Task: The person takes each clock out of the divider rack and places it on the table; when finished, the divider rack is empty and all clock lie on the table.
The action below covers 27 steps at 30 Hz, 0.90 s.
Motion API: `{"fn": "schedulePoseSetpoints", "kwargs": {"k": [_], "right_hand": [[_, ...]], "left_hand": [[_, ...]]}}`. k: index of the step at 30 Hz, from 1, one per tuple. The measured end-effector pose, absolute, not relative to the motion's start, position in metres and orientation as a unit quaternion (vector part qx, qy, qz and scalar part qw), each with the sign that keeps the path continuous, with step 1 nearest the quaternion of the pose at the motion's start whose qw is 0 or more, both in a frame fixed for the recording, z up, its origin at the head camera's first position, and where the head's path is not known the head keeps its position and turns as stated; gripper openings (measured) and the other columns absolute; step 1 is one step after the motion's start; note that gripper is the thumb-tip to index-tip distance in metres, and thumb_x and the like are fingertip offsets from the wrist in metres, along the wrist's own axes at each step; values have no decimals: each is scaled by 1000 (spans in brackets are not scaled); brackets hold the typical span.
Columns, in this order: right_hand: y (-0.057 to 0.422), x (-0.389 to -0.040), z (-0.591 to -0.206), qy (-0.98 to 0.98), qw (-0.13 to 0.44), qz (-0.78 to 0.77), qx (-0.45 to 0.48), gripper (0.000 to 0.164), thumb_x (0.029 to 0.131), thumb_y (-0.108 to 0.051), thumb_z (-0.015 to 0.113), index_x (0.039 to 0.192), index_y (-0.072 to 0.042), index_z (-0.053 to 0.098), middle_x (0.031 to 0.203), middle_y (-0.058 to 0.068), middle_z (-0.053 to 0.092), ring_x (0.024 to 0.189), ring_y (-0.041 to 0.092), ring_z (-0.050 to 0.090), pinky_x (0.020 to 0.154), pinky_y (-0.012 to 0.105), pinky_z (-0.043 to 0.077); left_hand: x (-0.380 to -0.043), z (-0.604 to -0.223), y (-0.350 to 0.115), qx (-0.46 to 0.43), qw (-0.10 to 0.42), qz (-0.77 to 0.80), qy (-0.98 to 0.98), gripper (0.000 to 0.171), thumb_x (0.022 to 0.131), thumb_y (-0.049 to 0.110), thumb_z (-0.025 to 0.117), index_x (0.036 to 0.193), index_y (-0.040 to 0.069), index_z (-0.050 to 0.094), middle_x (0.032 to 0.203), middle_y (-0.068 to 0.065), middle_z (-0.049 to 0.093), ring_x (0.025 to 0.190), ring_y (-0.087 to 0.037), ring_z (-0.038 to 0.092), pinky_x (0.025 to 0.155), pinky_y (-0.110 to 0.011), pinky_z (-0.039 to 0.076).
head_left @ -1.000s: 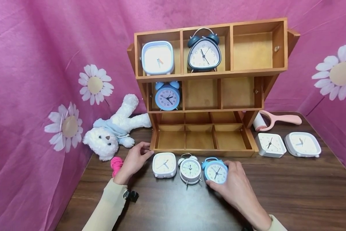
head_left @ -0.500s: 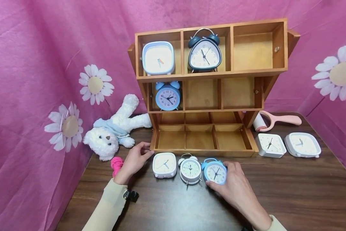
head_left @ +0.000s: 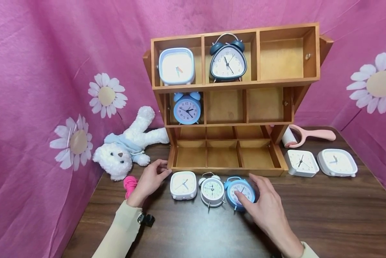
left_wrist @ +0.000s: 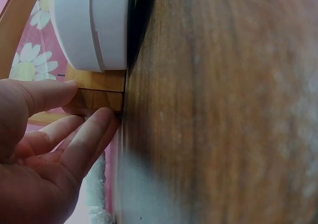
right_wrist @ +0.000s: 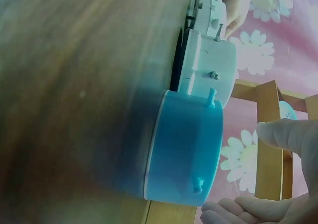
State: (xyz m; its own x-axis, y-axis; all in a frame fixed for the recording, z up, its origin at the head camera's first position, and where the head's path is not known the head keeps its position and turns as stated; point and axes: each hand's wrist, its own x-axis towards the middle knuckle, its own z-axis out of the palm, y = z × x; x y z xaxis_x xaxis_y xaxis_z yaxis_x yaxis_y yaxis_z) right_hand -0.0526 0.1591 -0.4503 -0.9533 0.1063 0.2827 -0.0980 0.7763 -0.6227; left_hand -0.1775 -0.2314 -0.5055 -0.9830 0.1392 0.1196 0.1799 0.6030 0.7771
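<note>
Blue alarm clock [head_left: 241,187], lying face up on the brown table [head_left: 341,215], at the right end of a row of three before the shelf unit [head_left: 225,169]. The right hand [head_left: 268,208] is spread around its right side, the thumb raised over the dial and clear of it in the right wrist view; whether the other fingertips touch the casing cannot be told. Next in the row, leftward: a white twin-bell clock [head_left: 212,190] and a white rounded-square clock [head_left: 183,185]. The left hand [head_left: 152,179] pinches the unit's front left corner between thumb and fingers. Upper tier: a pale-blue-rimmed clock [head_left: 177,66] at left, a dark triangular clock [head_left: 228,65] in the centre; middle tier, left: a blue twin-bell clock [head_left: 187,110]. Flanking the unit: a white plush bear [head_left: 117,157] and pink yarn [head_left: 130,183] at left; a pink-handled roller [head_left: 318,134] above two white clocks [head_left: 302,163] at right.
</note>
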Motion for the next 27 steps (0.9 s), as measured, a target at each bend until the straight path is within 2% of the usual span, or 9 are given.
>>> {"fn": "schedulePoseSetpoints", "kwargs": {"k": [5,11,18,19,21,22,24,25,27], "right_hand": [[157,-52,-451,-924,176,338,3,71,86,-31,96,144,-1,69,137,20,72,120,41,73,97,62,57],[156,-56,-452,-914,202,350,30,81,83,-26,99,152,-4,63,142,19,68,127,42,71,101,59,54],[150,-63,-447,-888,244,385,70,85,79,-21,101,153,-6,64,143,17,71,129,43,71,104,32,46],[148,-65,-445,-885,246,389,74,85,78,-20,101,154,-6,64,143,17,71,129,43,71,104,30,45],[143,-68,-441,-880,248,397,80,85,79,-20,101,154,-6,64,144,17,71,130,42,71,105,27,45],[140,-69,-439,-878,249,400,84,86,79,-19,101,154,-5,63,144,17,71,130,42,70,106,27,45],[133,-72,-435,-875,249,406,89,86,79,-19,101,154,-5,63,145,17,70,131,42,70,107,30,46],[130,-74,-434,-874,247,408,91,85,79,-20,101,154,-5,63,145,17,70,131,42,70,108,33,48],[124,-76,-431,-872,245,412,95,85,80,-20,101,154,-5,63,146,17,69,131,41,70,107,37,49]], "left_hand": [[-175,-506,-233,-98,27,-445,-890,40,105,34,80,130,4,75,108,-12,84,97,-18,78,76,-28,58],[-171,-494,-229,-89,25,-445,-891,37,106,29,80,130,1,74,109,-14,83,97,-20,79,77,-29,58],[-169,-493,-230,-83,14,-442,-893,38,106,29,79,132,2,73,110,-13,84,98,-21,79,79,-31,59],[-172,-501,-234,-95,20,-444,-891,38,106,31,79,132,3,73,109,-12,84,96,-19,79,76,-29,58],[-168,-490,-228,-73,7,-438,-896,36,107,27,79,133,2,73,111,-14,84,100,-22,79,78,-32,59],[-170,-491,-228,-63,-1,-440,-896,37,106,30,80,134,6,74,110,-10,84,100,-19,79,79,-31,60],[-168,-486,-224,-53,-6,-438,-898,35,106,25,80,134,5,73,112,-11,84,102,-21,80,81,-33,61],[-173,-497,-230,-69,2,-445,-893,36,106,29,79,135,7,73,113,-9,84,102,-18,79,82,-31,60],[-169,-487,-224,-58,-3,-441,-896,35,106,25,79,134,5,73,114,-10,83,103,-20,79,82,-31,60]]}}
